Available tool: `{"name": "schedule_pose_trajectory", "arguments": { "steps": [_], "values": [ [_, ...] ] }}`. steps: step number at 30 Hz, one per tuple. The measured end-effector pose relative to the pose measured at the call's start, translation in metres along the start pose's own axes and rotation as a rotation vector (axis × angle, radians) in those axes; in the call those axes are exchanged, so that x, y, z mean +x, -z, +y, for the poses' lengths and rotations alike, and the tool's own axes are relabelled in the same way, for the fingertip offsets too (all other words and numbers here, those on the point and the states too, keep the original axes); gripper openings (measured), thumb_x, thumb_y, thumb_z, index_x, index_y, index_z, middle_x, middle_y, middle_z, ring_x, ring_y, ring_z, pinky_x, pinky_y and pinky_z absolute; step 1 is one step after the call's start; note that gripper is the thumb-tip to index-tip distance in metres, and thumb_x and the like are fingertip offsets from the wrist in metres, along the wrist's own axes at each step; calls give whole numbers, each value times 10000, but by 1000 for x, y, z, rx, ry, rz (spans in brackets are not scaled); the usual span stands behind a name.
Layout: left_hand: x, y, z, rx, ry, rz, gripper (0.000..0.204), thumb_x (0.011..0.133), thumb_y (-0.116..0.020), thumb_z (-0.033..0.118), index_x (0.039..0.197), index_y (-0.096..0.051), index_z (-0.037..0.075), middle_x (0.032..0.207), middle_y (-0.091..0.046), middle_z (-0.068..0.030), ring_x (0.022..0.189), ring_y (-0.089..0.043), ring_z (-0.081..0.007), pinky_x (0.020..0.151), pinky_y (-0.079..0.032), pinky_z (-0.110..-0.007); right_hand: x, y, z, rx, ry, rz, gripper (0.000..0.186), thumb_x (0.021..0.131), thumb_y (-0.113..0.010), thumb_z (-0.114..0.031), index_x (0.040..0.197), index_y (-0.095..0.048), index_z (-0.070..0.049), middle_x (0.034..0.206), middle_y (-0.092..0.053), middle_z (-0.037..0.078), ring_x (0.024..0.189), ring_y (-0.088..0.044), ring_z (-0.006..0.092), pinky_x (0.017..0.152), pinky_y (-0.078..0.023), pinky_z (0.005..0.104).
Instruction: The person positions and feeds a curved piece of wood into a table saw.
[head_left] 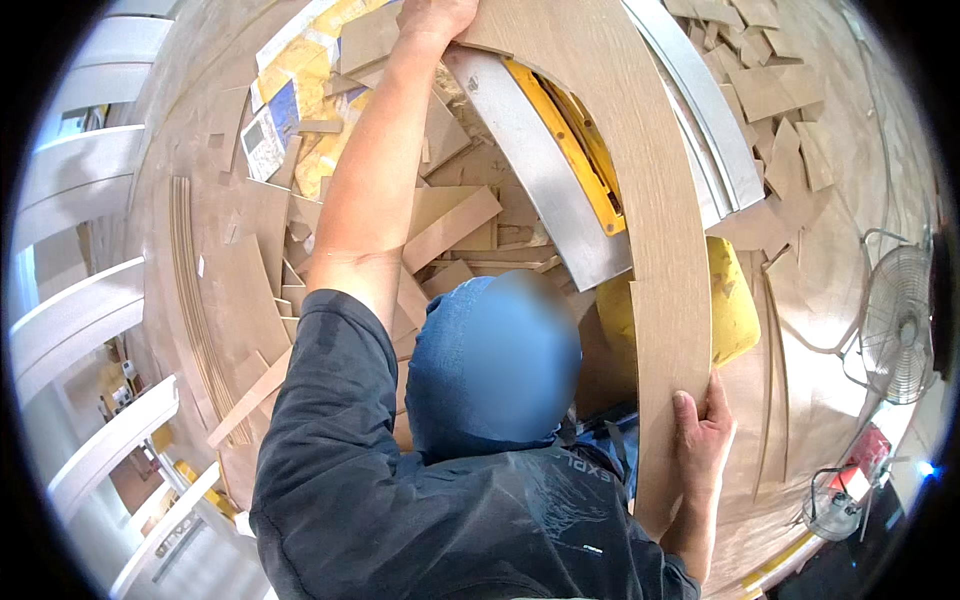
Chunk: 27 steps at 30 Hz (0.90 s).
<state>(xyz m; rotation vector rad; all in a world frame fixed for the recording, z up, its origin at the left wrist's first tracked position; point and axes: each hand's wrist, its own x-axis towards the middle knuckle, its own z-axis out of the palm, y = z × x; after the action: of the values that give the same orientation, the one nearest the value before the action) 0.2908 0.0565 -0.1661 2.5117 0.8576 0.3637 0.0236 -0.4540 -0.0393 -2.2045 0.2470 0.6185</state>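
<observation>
A long light-brown wooden plank (660, 250) arches across the view, over a machine that looks like a table saw. The grey metal top (540, 170) and a yellow slotted insert (575, 150) show to its left. My right hand (705, 430) grips the plank's near right edge, thumb on the upper face. Far ahead, my left hand (437, 14) is closed at the plank's far part; the picture's upper edge cuts off some of its fingers. Yellow plastic (735, 300) sticks out from under the plank on the right.
Wood offcuts (450, 225) litter the floor on the left, with more scraps (775, 90) at the far right. Silver rails (715, 120) run beside the plank. A standing fan (900, 325) is at right; long thin strips (190, 300) and white railings (90, 300) are at left.
</observation>
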Motion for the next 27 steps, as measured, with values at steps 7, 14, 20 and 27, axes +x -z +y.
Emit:
{"name": "schedule_pose_trajectory", "arguments": {
  "steps": [7, 14, 20, 27],
  "values": [
    [-10, 5, 4, 80, 21, 16, 1005, 907, -547, 681, 1504, -338, -100, 1336, -580, -353, 1226, -598, -458, 1035, -487, -501, 0, -3, 14, 26, 17, -40, 503, 950, -726, -178, 1390, -568, 7, 1137, -731, 159, 1050, -661, 174, 934, -530, 331],
    [-15, 9, 5, 40, 49, -39, 1032, 895, -533, 714, 1523, -329, -79, 1351, -583, -333, 1237, -596, -449, 1041, -483, -503, -6, -4, 14, 18, 23, -49, 515, 942, -724, -147, 1401, -553, 16, 1167, -722, 172, 1078, -653, 170, 946, -518, 316],
    [-30, 24, 24, 35, 133, -125, 1005, 899, -534, 708, 1501, -354, -75, 1376, -568, -325, 1293, -562, -430, 1086, -442, -515, -17, 0, 12, 49, -9, -44, 443, 941, -671, -80, 1359, -578, 30, 1147, -718, 133, 1059, -649, 165, 946, -513, 315],
    [-28, 17, 13, 45, 35, -113, 951, 924, -503, 687, 1475, -367, -76, 1434, -535, -299, 1331, -543, -395, 1115, -392, -547, -22, 12, 8, 77, -12, -47, 390, 954, -659, -75, 1321, -595, 36, 1091, -715, 92, 1001, -643, 135, 900, -519, 288]
  ]
}}
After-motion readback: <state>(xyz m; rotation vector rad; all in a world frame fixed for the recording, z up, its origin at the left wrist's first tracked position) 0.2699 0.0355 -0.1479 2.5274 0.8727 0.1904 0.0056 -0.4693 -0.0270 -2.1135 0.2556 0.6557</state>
